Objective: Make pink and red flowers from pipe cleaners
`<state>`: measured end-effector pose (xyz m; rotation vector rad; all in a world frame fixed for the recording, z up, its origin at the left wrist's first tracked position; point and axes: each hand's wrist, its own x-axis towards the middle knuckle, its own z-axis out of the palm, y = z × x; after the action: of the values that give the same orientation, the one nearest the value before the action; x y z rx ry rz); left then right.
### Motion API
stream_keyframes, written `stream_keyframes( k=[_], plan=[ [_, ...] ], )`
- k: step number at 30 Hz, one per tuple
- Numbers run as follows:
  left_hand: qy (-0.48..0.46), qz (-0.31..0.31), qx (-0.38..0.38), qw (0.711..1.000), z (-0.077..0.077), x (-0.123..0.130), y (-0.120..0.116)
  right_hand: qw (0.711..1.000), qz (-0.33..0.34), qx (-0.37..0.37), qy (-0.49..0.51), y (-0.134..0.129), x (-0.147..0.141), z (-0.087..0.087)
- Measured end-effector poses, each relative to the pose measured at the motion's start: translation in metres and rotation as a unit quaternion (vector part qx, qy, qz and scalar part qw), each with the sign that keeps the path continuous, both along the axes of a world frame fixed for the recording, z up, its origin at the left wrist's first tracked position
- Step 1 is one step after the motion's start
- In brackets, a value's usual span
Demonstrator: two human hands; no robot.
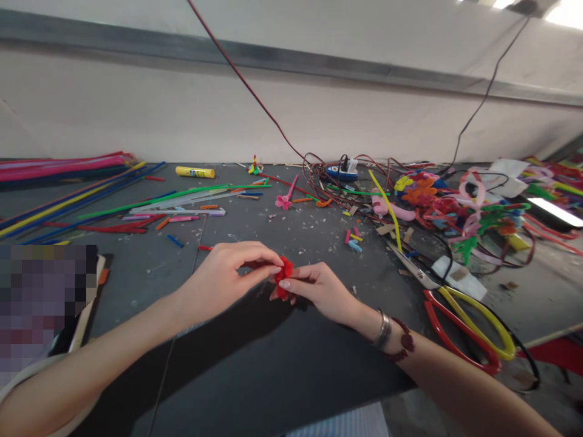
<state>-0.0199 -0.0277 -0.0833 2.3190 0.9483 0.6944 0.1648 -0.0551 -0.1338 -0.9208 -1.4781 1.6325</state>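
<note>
A small red fuzzy flower-like piece [285,271] is held between my two hands, above the front part of the dark table [255,352]. My left hand [232,276] pinches its upper left side with thumb and fingertips. From the right, my right hand [319,288] grips it, the thumb lying across its front. The fingers partly cover the piece. Behind the hands lies a pink flower with a stem [284,201]. To the right of my right hand are scissors with red and yellow handles [428,276].
Bundled fuzzy sticks [64,167] and a yellow glue tube [195,172] lie at the back left. Cables surround a blue power socket [341,173] near the wall. Colourful fuzzy flowers [419,194] pile up at the right. A phone [555,211] glows farther right.
</note>
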Motion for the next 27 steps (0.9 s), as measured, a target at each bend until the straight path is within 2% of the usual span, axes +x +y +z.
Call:
stream_keyframes(
  k=[4,8,10,12,14,18,23,27],
  plan=[
    [-0.043,0.004,-0.019,0.999,-0.001,0.002,-0.002,1.0,-0.014,0.01,-0.021,-0.001,-0.001,0.0],
    [-0.133,0.036,-0.161,0.977,-0.007,0.003,0.001,0.991,-0.053,0.101,-0.064,-0.001,0.0,-0.001],
    [-0.142,0.011,-0.205,0.968,-0.01,0.004,0.003,0.982,-0.073,0.149,-0.091,-0.001,0.002,-0.002],
    [-0.122,-0.023,-0.201,0.972,-0.015,0.004,0.005,0.972,-0.083,0.184,-0.117,-0.001,0.003,-0.003],
    [-0.102,-0.035,-0.163,0.981,-0.019,0.004,0.005,0.966,-0.088,0.202,-0.134,-0.001,0.004,-0.003],
    [-0.103,-0.016,-0.1,0.99,-0.027,0.007,0.0,0.962,-0.097,0.205,-0.152,-0.001,0.004,-0.004],
    [-0.132,0.015,-0.117,0.984,-0.035,0.011,-0.01,0.958,-0.1,0.216,-0.159,0.0,0.005,-0.004],
    [-0.126,0.044,-0.099,0.986,-0.041,0.011,-0.014,0.946,-0.103,0.253,-0.177,0.0,0.005,-0.004]
  ],
)
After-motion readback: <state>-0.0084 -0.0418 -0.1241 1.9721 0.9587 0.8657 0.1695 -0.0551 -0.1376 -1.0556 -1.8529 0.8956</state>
